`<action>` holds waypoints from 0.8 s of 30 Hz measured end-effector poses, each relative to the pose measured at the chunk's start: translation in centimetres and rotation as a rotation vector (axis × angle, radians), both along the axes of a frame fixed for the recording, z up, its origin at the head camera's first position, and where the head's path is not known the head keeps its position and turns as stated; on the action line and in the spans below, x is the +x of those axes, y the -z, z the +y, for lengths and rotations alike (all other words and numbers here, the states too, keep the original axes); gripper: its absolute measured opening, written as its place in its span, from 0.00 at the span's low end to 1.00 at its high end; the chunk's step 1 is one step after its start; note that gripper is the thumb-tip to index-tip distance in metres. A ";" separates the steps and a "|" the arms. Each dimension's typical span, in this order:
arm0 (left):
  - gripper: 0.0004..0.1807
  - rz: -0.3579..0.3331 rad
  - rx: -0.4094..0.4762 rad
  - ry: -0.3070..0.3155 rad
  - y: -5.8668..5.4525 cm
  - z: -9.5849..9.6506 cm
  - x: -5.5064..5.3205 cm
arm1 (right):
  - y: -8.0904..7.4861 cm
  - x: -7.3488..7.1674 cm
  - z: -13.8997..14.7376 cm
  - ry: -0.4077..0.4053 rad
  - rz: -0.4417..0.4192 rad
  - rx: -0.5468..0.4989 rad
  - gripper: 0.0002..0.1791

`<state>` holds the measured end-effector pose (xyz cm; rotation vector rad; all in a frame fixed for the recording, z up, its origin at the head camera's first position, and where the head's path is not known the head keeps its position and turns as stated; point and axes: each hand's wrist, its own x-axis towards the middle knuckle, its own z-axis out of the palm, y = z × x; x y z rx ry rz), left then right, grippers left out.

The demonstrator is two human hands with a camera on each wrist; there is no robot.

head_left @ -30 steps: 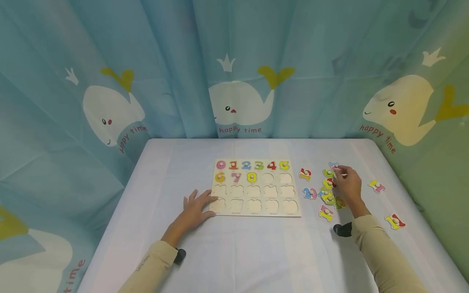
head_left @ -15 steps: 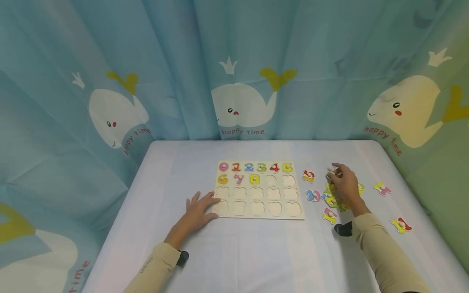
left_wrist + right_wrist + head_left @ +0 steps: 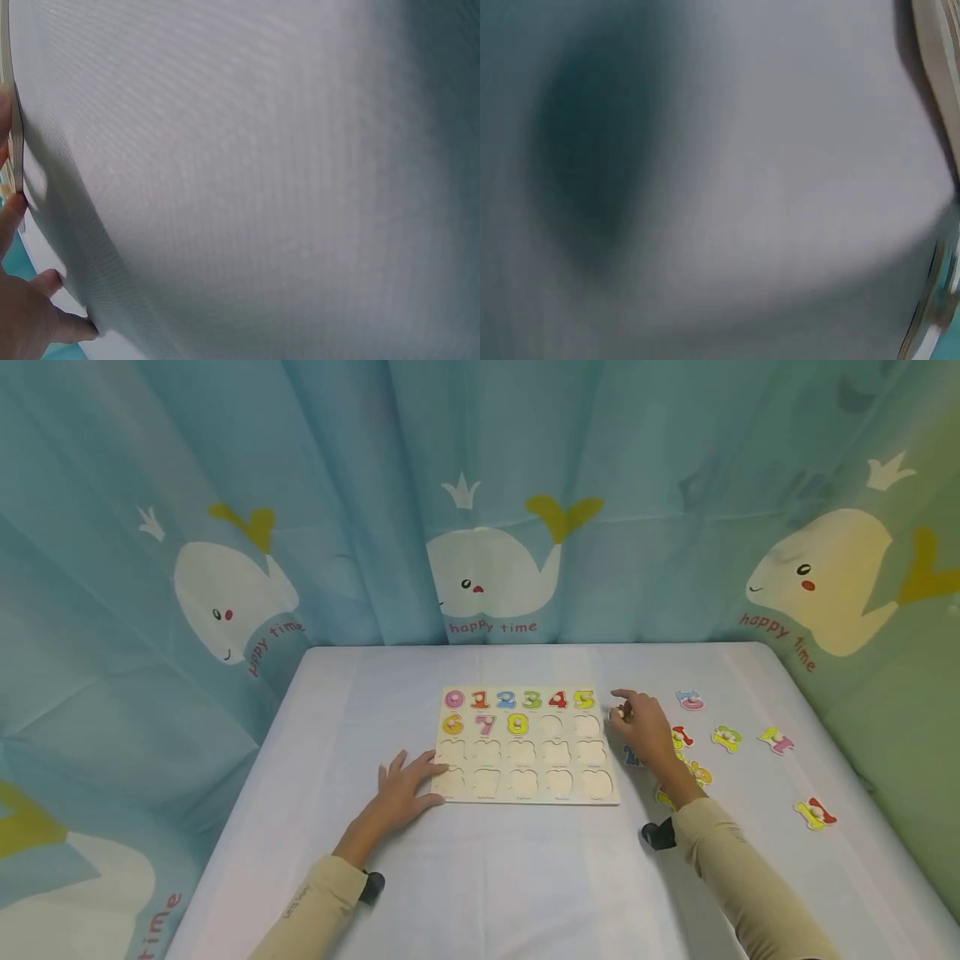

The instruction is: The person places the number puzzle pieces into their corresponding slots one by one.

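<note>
A wooden number puzzle board (image 3: 502, 797) lies mid-table. Coloured knobbed numbers fill its top row and part of the second; pale empty recesses show below. My left hand (image 3: 401, 789) rests at the board's left edge with fingers spread, fingertips over the rim; the left wrist view shows its fingers (image 3: 15, 214) by that edge. Just off the board's upper right side, my right hand (image 3: 647, 731) pinches a small puzzle piece (image 3: 617, 713), mostly hidden by the fingers. The right wrist view is blurred and shows mainly cloth and a bit of board edge (image 3: 926, 300).
Loose number pieces lie right of the board: a blue-and-pink one (image 3: 690, 699), a green-and-yellow one (image 3: 726, 738), a yellow-and-pink one (image 3: 776, 741) and a yellow-and-red one (image 3: 815, 813). Several more sit partly under the right wrist. A whale-print curtain (image 3: 360, 527) hangs behind the table.
My right hand has picked a piece from the pile and carried it left to beside the board. A green-and-yellow piece now lies apart from the pile. My left hand stays at the board.
</note>
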<state>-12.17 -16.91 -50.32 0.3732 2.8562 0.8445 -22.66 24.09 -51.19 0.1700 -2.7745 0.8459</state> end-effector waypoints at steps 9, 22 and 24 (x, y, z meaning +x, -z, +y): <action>0.27 -0.007 -0.003 -0.008 0.0 -0.1 0.1 | -0.1 -0.3 -4.8 -0.046 0.016 0.101 0.19; 0.27 -0.004 -0.003 -0.008 0.0 0.1 0.0 | 1.2 -0.4 -10.4 -0.043 -0.031 0.157 0.18; 0.27 -0.005 -0.010 -0.006 0.0 0.1 0.0 | 1.2 -0.4 -10.9 -0.031 -0.042 0.180 0.20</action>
